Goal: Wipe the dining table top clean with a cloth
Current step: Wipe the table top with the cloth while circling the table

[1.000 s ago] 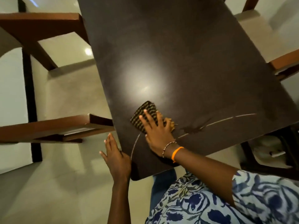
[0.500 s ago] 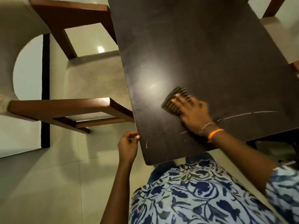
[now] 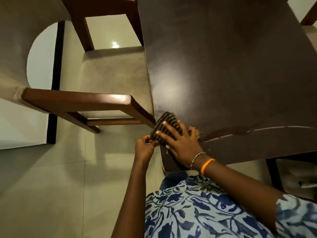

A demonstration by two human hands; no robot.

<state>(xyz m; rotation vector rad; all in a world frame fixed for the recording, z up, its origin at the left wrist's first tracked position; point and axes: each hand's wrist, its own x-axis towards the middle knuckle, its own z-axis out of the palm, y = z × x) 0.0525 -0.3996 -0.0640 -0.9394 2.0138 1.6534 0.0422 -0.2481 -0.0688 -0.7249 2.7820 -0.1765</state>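
Note:
The dark brown dining table top (image 3: pixel 231 74) fills the right of the view. A striped black-and-tan cloth (image 3: pixel 169 120) lies at the table's left edge, partly hanging over it. My right hand (image 3: pixel 181 143) presses flat on the cloth with fingers spread. My left hand (image 3: pixel 145 146) is cupped just below the table edge, beside the cloth's overhanging end, fingers curled; whether it pinches the cloth I cannot tell. A pale curved wet streak (image 3: pixel 257 130) runs across the table to the right of the cloth.
A wooden chair with a beige seat (image 3: pixel 113 79) stands against the table's left side, its armrest (image 3: pixel 82 100) close to the cloth. Another chair (image 3: pixel 308 18) is at the far right. Tiled floor (image 3: pixel 51 186) lies below on the left.
My right hand has slid the cloth left to the table's edge. My left hand stays cupped at the edge, now right beside the cloth. The view has shifted.

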